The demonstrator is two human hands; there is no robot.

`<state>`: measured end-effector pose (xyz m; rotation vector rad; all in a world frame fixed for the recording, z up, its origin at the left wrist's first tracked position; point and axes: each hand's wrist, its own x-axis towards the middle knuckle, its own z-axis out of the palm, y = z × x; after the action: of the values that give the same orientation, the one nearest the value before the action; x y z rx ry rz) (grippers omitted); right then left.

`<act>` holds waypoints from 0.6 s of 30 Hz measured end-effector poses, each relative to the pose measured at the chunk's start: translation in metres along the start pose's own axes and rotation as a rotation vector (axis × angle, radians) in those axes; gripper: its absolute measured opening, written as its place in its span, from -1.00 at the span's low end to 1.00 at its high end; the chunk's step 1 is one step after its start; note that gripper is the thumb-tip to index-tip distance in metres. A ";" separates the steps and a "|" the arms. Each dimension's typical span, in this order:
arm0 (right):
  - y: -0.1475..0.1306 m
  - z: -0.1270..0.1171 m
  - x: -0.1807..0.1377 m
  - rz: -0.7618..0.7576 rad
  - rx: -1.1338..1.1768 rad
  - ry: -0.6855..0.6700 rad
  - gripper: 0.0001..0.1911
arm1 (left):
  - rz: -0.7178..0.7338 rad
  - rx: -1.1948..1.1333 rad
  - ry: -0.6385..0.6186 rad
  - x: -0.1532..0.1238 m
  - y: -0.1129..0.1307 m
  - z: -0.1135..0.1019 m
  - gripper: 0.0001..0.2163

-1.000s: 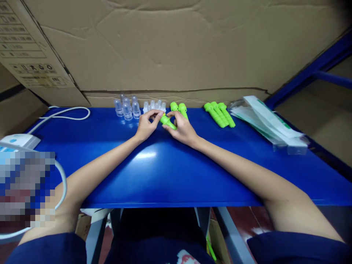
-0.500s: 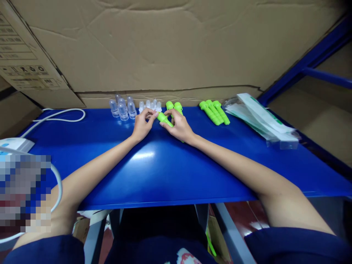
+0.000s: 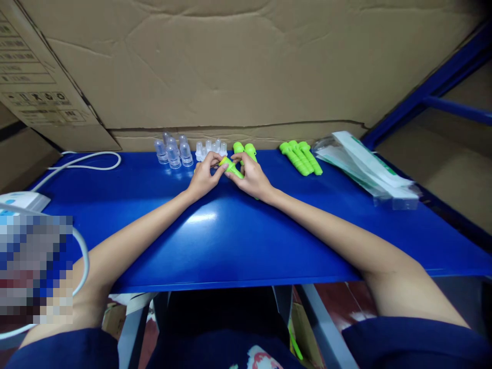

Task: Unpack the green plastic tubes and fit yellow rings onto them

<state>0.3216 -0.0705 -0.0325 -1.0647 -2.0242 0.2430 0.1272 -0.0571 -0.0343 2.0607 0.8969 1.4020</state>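
Observation:
A lime-green plastic tube with a wider head (image 3: 235, 169) is between my two hands above the table. My right hand (image 3: 251, 177) is closed round its narrow lower part. With thumb and fingers my left hand (image 3: 205, 177) pinches the wide end, where a yellowish rim shows. Just behind the hands stand more green tubes with wide heads (image 3: 250, 150), partly hidden by my right hand. Small clear caps (image 3: 208, 146) on whitish bases stand behind my left hand. To their left are several larger clear domed caps (image 3: 173, 155).
Several green tubes (image 3: 301, 158) lie side by side at the right. Clear plastic bags with green print (image 3: 367, 164) lie farther right. A white cable (image 3: 96, 154) and a white power strip (image 3: 25, 202) are on the left. Cardboard (image 3: 230, 66) walls the back of the blue table (image 3: 230, 241).
My left fingers have shifted slightly on the tube's wide end, and a yellowish rim now shows there. My right hand keeps its hold. The view has shifted very slightly.

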 end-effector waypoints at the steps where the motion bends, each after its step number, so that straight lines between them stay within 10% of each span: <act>1: 0.001 0.000 0.000 0.009 0.007 0.006 -0.53 | -0.003 0.004 -0.015 0.000 -0.001 0.000 -0.77; 18: -0.005 -0.002 -0.001 -0.037 -0.018 0.000 -0.62 | -0.012 0.023 0.064 0.000 -0.007 -0.002 -0.74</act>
<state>0.3202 -0.0750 -0.0289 -1.0377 -2.0477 0.2064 0.1242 -0.0522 -0.0382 2.0336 0.9541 1.4654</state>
